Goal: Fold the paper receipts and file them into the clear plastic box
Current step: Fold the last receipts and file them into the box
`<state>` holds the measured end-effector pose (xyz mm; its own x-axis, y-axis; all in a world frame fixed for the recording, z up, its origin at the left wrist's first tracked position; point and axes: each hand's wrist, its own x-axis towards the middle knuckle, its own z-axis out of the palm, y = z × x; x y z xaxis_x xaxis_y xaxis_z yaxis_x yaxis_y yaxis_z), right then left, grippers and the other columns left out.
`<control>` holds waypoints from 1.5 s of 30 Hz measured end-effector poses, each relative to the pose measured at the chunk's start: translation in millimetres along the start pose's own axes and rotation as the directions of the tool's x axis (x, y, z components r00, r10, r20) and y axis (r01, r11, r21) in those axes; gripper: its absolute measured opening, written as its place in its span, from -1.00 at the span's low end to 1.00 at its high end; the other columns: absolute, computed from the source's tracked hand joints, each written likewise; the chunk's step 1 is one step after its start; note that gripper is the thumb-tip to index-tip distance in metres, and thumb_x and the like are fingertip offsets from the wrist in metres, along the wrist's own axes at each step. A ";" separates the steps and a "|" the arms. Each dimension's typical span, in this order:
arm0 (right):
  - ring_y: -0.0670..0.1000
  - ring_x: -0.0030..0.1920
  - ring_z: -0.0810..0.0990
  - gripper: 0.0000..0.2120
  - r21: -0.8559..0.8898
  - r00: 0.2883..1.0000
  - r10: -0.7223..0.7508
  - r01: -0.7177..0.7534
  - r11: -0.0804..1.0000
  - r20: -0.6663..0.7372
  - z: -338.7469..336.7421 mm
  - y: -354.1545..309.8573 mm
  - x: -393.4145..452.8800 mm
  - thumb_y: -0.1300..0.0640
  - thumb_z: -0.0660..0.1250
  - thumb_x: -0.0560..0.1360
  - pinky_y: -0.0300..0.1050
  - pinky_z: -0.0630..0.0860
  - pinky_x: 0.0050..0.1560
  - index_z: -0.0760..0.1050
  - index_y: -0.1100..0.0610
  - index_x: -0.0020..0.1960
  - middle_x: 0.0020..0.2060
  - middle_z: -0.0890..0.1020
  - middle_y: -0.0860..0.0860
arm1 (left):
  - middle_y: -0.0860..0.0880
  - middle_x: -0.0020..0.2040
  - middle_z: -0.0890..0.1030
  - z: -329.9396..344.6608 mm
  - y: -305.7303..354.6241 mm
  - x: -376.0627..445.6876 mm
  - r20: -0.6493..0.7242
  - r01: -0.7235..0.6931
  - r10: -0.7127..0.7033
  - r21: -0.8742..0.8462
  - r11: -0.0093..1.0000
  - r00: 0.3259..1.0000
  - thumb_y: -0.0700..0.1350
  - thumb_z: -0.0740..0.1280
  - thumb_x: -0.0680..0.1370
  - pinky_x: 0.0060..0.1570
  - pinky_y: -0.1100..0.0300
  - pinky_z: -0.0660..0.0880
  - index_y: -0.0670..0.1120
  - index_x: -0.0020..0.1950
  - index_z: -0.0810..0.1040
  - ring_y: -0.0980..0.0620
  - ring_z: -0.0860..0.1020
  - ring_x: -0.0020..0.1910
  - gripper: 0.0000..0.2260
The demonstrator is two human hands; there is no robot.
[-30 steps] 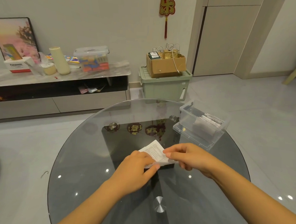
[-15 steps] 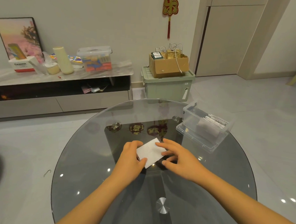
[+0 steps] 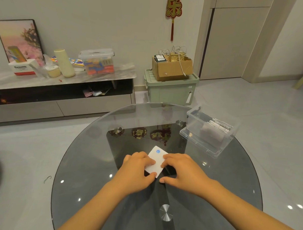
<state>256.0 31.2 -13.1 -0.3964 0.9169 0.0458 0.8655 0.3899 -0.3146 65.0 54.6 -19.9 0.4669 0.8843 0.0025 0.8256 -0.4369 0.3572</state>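
A white paper receipt [image 3: 156, 162], already folded into a small rectangle with a blue round mark on its far corner, lies flat on the round glass table [image 3: 87, 164], near the middle. The left hand [image 3: 136, 171] rests on its left part, fingers laid roughly straight over the paper and thumb at its near corner. The right hand [image 3: 183, 169] presses its right edge with the fingertips, thumb on the glass beside the near corner. Neither grip closes round the paper; both hands lie flat and press, which reads as creasing the fold.

The clear plastic box [image 3: 210, 132] stands open at the far right of the table, well apart from the hands, seemingly seated on its own lid. Several folded receipts [image 3: 220, 126] already stand on edge inside it, so part of the filing looks done.

Left to do, as I judge it: finish this crease, lift the receipt, and slot it into the box beside the others. No further loose receipts show on the table.
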 end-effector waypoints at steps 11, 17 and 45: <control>-0.05 -0.03 0.51 -0.65 -0.040 0.994 -0.112 0.112 0.993 0.009 -2.6 3.6 0.5 -0.21 0.33 0.42 -0.22 0.34 0.03 0.50 0.01 0.07 -0.02 0.59 -0.10 | 0.13 0.43 0.33 -1.3 1.6 1.4 0.049 -0.151 0.148 0.084 0.985 0.988 0.13 0.27 0.54 0.39 0.23 0.06 0.08 0.37 0.43 0.16 0.21 0.41 -0.59; -0.03 -0.10 0.51 -0.74 -0.035 0.990 -0.139 0.139 0.990 -0.015 0.0 2.5 -0.7 -0.13 0.31 0.45 -0.19 0.36 -0.01 0.52 0.05 -0.03 -0.09 0.60 -0.06 | 0.14 0.32 0.49 -3.9 5.1 0.6 0.047 -0.229 0.225 0.118 0.966 0.973 0.08 0.14 0.61 0.30 0.18 0.24 0.12 0.27 0.53 0.16 0.39 0.30 -0.70; -0.03 0.15 0.36 -0.64 0.029 0.984 0.127 -0.124 0.992 -0.125 14.0 -1.9 4.8 0.00 0.18 0.58 -0.28 0.28 0.04 0.38 -0.12 0.37 0.11 0.46 -0.04 | 0.11 0.14 0.25 14.3 9.4 3.4 -0.201 -0.042 0.006 -0.172 0.984 0.980 -0.13 0.33 0.53 0.02 0.40 0.34 -0.01 0.23 0.43 0.21 0.28 0.11 -0.72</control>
<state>248.2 33.6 -25.6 -0.2421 0.9624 0.1232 0.8989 0.2702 -0.3448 79.0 51.1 -29.9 0.3989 0.8966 0.1925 0.7387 -0.4386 0.5119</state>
